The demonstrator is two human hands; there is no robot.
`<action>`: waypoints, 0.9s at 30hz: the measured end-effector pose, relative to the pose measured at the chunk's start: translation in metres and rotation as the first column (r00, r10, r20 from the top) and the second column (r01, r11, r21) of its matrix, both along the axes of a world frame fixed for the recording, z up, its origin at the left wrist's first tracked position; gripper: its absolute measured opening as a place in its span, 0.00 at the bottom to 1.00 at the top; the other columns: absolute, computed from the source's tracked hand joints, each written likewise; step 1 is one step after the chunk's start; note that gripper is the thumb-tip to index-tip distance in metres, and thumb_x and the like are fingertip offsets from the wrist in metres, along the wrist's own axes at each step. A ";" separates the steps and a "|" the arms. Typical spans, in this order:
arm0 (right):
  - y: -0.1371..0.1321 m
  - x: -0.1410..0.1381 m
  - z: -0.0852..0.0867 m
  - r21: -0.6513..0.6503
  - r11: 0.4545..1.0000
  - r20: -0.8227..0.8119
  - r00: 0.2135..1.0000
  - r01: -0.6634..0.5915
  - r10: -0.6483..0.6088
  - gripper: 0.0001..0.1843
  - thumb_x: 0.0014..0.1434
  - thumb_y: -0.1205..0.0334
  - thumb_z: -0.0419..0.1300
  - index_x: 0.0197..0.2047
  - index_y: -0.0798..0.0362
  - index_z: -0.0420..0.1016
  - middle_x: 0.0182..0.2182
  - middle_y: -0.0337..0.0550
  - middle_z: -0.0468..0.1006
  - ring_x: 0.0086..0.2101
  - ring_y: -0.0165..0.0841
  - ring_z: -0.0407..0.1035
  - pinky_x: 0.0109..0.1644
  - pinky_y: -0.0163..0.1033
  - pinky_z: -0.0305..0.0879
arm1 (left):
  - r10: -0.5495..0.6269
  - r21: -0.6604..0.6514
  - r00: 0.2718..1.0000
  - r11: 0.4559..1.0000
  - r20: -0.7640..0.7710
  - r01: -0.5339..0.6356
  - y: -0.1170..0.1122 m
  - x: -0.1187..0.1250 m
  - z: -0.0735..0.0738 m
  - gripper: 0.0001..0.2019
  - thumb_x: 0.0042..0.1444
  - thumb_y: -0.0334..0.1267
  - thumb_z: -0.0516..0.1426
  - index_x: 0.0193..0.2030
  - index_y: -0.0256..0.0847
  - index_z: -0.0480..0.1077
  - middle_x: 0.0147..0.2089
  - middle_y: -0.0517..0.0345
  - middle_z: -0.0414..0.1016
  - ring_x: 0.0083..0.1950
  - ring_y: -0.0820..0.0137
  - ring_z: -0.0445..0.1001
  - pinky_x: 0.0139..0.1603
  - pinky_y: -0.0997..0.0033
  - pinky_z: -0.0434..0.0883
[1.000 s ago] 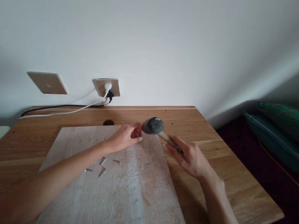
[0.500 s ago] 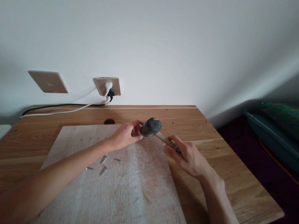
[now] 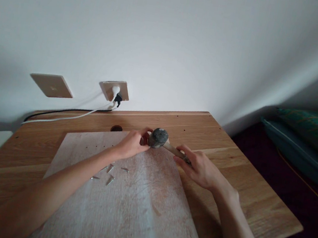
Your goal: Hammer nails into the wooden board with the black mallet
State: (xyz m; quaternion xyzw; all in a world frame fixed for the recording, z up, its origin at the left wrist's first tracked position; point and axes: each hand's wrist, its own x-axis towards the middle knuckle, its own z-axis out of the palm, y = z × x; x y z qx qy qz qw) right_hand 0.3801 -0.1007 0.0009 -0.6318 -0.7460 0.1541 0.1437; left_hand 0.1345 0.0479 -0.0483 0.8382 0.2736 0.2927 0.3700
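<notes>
A pale wooden board (image 3: 133, 214) lies on the wooden desk (image 3: 244, 186). My right hand (image 3: 199, 168) is closed round the wooden handle of a hammer (image 3: 158, 138), whose dark round head is down near the board's far edge. My left hand (image 3: 133, 145) pinches something small right beside the hammer head; the thing itself is hidden by the fingers. Several loose nails (image 3: 109, 173) lie on the board under my left forearm.
A wall socket (image 3: 115, 90) with a white and a black plug sits behind the desk, cables running left along the back edge. A blank plate (image 3: 51, 85) is mounted left of it. A round cable hole (image 3: 116, 128) is in the desk. Green bedding (image 3: 311, 132) lies to the right.
The hammer head has come down and slightly left, closer to my left fingertips. My left hand has stayed at the board's far edge.
</notes>
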 end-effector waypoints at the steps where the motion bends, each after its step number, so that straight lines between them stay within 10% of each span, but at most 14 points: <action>1: 0.000 0.000 0.000 0.001 1.000 -0.002 1.000 -0.003 0.003 0.20 0.75 0.49 0.49 0.56 0.53 0.73 0.31 0.46 0.83 0.29 0.40 0.77 0.35 0.39 0.63 | 0.001 0.004 1.000 1.000 -0.005 -0.001 0.000 0.000 0.000 0.21 0.51 0.25 0.62 0.53 0.39 0.73 0.34 0.62 0.81 0.31 0.73 0.76 0.34 0.73 0.71; 27: 0.001 0.003 -0.002 0.027 1.000 -0.058 0.998 -0.001 0.003 0.16 0.74 0.50 0.52 0.53 0.51 0.72 0.29 0.42 0.80 0.27 0.39 0.75 0.34 0.39 0.60 | -0.008 -0.005 0.999 1.000 -0.032 0.007 0.000 0.000 0.001 0.20 0.54 0.27 0.61 0.54 0.39 0.74 0.35 0.60 0.81 0.32 0.72 0.75 0.36 0.72 0.71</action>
